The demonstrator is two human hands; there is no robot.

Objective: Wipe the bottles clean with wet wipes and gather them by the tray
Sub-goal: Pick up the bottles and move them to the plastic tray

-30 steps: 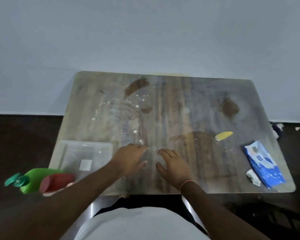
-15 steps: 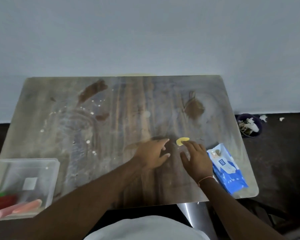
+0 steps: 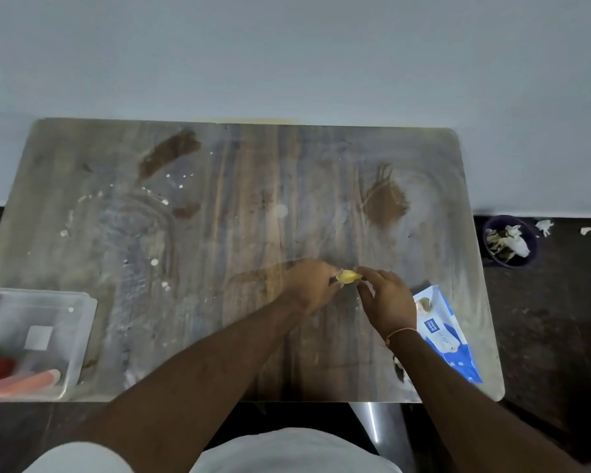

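A smeared wooden table (image 3: 253, 186) stands against a pale wall. The left hand (image 3: 313, 285) and right hand (image 3: 386, 302) pinch a small yellow object (image 3: 348, 276) between fingertips. Bottles (image 3: 17, 380) lie in the tray (image 3: 82, 322); wiping seemingly hasn't begun, so reaching the wet wipes pack (image 3: 447, 336) likely comes next.

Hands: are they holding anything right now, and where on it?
Both: left hand and right hand pinch the small yellow piece at opposite ends, over the table.
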